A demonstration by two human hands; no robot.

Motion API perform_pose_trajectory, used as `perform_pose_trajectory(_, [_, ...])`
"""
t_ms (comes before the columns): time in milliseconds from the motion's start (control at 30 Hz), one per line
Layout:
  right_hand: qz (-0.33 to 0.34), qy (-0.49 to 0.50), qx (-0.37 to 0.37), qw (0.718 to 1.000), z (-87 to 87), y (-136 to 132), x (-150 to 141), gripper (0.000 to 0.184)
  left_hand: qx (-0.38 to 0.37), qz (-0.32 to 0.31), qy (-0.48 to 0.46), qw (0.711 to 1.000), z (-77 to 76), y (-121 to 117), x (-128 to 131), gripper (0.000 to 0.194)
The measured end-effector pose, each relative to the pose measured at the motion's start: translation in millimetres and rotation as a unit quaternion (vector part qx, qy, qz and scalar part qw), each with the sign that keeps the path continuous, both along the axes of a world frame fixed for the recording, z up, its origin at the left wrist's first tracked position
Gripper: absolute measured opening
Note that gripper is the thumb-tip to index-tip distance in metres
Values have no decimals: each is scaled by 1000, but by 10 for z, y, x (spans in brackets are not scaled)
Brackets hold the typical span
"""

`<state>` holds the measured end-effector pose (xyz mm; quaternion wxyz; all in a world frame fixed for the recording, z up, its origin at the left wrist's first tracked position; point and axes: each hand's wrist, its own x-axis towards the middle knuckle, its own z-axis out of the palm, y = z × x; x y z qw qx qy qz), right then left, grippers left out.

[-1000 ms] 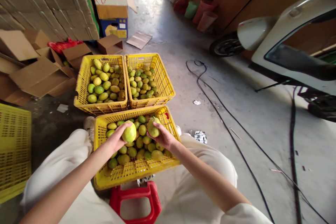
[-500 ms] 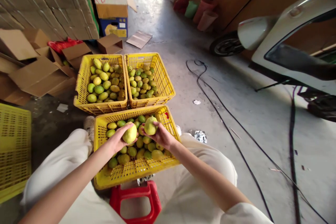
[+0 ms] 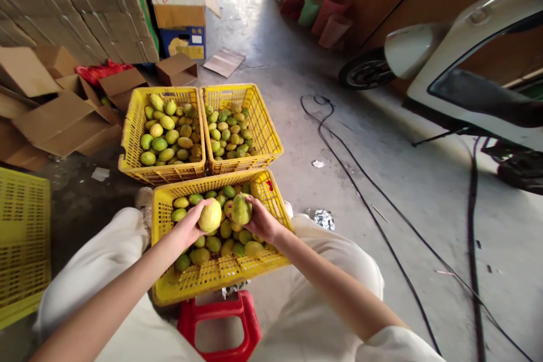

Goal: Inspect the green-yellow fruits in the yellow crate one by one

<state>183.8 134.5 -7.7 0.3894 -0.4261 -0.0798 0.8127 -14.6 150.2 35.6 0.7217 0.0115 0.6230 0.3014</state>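
My left hand [image 3: 192, 225] is closed around a pale yellow lemon [image 3: 210, 216]. Beside it, my right hand [image 3: 264, 223] grips a greener lemon [image 3: 241, 209] from the right side. Both hands are above the near yellow plastic crate [image 3: 163, 287], whose many green and yellow lemons [image 3: 254, 249] lie loose. The two held fruits are a small gap apart. Parts of my fingers are hidden behind the lemons.
Two more yellow crates stand side by side beyond, the left one [image 3: 127, 147] and the right one [image 3: 271, 138], both holding lemons. A red stool [image 3: 250, 322] sits between my legs. Open cardboard boxes [image 3: 59, 121] lie left; black cables [image 3: 360, 169] and a scooter [image 3: 424, 62] are right.
The lemon in my right hand has turned, its pointed tip no longer facing up, and sits slightly lower. My left hand and its lemon are almost unmoved.
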Motion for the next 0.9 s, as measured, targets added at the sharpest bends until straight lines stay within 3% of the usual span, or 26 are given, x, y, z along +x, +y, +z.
perform_pose_trajectory(200, [-11, 7, 50, 999, 15, 3, 19, 42, -43, 17, -58, 997, 62, 40, -14, 25])
perform_pose_trajectory(300, [6, 3, 30, 1000, 11, -1, 45, 40, -50, 2, -59, 997, 71, 58, -25, 28])
perform_pose_trajectory(567, [23, 44, -22, 999, 20, 10, 47, 29, 7, -30, -28, 999, 0, -4, -2, 14])
perform_pose_trajectory(800, [-13, 30, -14, 999, -23, 26, 28, 23, 30, 32, -29, 999, -64, -13, -14, 20])
perform_pose_trajectory(900, [-25, -5, 1, 1000, -24, 9, 39, 29, 42, 22, -26, 999, -168, 3, -57, 21])
